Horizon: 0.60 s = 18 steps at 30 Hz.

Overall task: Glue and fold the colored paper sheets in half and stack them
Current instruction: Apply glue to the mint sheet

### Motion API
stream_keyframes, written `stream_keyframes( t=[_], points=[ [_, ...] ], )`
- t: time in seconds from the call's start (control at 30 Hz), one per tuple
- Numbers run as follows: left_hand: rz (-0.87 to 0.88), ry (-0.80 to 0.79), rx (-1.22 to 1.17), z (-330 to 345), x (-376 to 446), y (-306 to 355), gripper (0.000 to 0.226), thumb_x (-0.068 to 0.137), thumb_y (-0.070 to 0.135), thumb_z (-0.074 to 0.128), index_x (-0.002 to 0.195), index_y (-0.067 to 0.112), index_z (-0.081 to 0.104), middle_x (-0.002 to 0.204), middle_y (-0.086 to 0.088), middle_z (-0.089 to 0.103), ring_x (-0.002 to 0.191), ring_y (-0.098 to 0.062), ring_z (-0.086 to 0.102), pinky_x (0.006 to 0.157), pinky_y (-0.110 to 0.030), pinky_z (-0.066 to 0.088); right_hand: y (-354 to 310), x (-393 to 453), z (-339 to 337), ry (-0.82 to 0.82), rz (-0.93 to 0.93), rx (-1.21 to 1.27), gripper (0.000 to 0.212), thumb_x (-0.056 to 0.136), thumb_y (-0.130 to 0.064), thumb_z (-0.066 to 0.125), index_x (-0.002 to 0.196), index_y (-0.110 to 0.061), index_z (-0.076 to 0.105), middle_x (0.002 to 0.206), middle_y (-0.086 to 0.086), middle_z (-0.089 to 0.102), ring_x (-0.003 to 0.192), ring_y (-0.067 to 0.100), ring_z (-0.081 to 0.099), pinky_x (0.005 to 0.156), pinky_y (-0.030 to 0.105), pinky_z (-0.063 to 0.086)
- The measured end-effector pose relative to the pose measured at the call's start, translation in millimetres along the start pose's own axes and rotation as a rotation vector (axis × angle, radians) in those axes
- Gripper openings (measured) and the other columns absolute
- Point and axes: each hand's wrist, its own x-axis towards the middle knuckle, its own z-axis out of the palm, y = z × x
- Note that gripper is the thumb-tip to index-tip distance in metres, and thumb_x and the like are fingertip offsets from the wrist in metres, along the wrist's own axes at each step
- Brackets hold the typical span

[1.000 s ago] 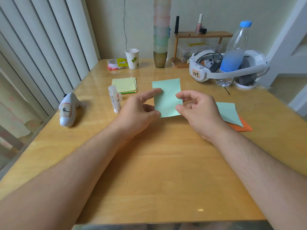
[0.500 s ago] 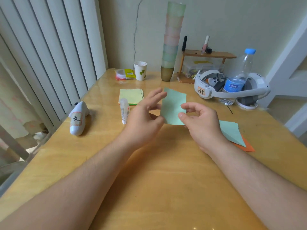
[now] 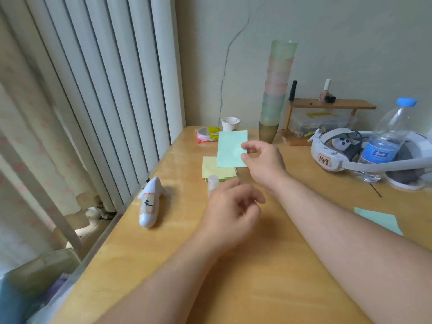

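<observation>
My right hand [image 3: 264, 160] pinches a folded light-green paper [image 3: 230, 148] by its right edge and holds it in the air above the stack of yellow and green sheets [image 3: 211, 169] at the table's far left. Nearer to me, my left hand [image 3: 230, 213] hovers with loosely curled fingers and holds nothing. It partly hides the glue stick [image 3: 212, 183], which stands upright just in front of the stack. Another light-green sheet [image 3: 378, 219] lies on the table at the right, beside my right forearm.
A white dolphin-shaped gadget [image 3: 150, 203] lies near the table's left edge. At the back stand a paper cup [image 3: 230, 123], a tall tower of cups [image 3: 275, 94], a small wooden shelf [image 3: 332, 105], a white headset [image 3: 364, 155] and a water bottle [image 3: 385, 141].
My right hand has carried the folded green paper away to the far left, over the stack. My left hand has let go of it and stayed behind. The camera has turned left.
</observation>
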Motion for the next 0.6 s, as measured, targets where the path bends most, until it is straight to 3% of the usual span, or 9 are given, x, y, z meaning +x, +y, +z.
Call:
stream_keyframes(
  t=[0.07, 0.17, 0.23, 0.33, 0.47, 0.6],
  points=[
    [-0.025, -0.089, -0.015, 4.7, -1.5, -2.1, 0.025, 0.079, 0.008, 0.057, 0.084, 0.024, 0.075, 0.087, 0.008, 0.063, 0.076, -0.013, 0.06, 0.073, -0.026, 0.051, 17.0, 6.3, 7.5, -0.079, 0.024, -0.079, 0.031, 0.096, -0.01, 0.069, 0.119, -0.031, 0.074, 0.111, -0.017, 0.068, 0.11, 0.008, 0.066, 0.094, 0.021, 0.047],
    [-0.058, -0.169, -0.021, 7.2, -1.2, 0.1, 0.026, 0.08, 0.009, 0.054, 0.085, 0.022, 0.076, 0.087, 0.01, 0.063, 0.078, -0.013, 0.059, 0.068, -0.016, 0.043, 33.6, 13.5, 15.1, -0.147, 0.051, -0.146, 0.037, 0.095, -0.006, 0.068, 0.121, -0.03, 0.074, 0.113, -0.013, 0.068, 0.107, 0.009, 0.067, 0.103, 0.029, 0.052],
    [-0.082, -0.197, -0.023, 8.8, 0.1, -0.4, 0.027, 0.079, 0.009, 0.053, 0.084, 0.022, 0.076, 0.087, 0.009, 0.065, 0.08, -0.011, 0.059, 0.069, -0.017, 0.043, 38.8, 17.9, 18.8, -0.17, 0.051, -0.191, 0.037, 0.095, -0.007, 0.069, 0.122, -0.03, 0.074, 0.113, -0.011, 0.069, 0.104, 0.011, 0.067, 0.103, 0.031, 0.053],
    [-0.115, -0.213, -0.011, 10.8, 1.3, -2.3, 0.026, 0.079, 0.011, 0.053, 0.084, 0.022, 0.076, 0.088, 0.009, 0.066, 0.084, -0.011, 0.061, 0.073, -0.02, 0.047, 40.6, 22.9, 23.0, -0.22, -0.007, -0.303, 0.036, 0.096, -0.012, 0.07, 0.129, -0.025, 0.072, 0.12, -0.007, 0.07, 0.104, 0.012, 0.063, 0.097, 0.023, 0.047],
    [-0.146, -0.205, -0.016, 11.8, 2.0, -2.1, 0.027, 0.081, 0.004, 0.056, 0.082, 0.023, 0.076, 0.086, 0.01, 0.065, 0.084, -0.012, 0.06, 0.072, -0.015, 0.042, 40.9, 27.2, 28.8, -0.296, -0.06, -0.427, 0.038, 0.097, -0.016, 0.071, 0.134, -0.02, 0.07, 0.121, -0.001, 0.07, 0.112, 0.018, 0.062, 0.097, 0.022, 0.042],
    [-0.12, -0.202, 0.004, 12.2, 2.1, -1.0, 0.032, 0.081, -0.003, 0.058, 0.08, 0.023, 0.077, 0.083, 0.019, 0.063, 0.083, -0.003, 0.059, 0.074, -0.008, 0.038, 44.7, 28.4, 34.4, -0.271, -0.098, -0.52, 0.031, 0.098, -0.02, 0.07, 0.128, -0.023, 0.073, 0.115, 0.0, 0.05, 0.108, 0.02, 0.059, 0.094, 0.022, 0.04]
  ],
)
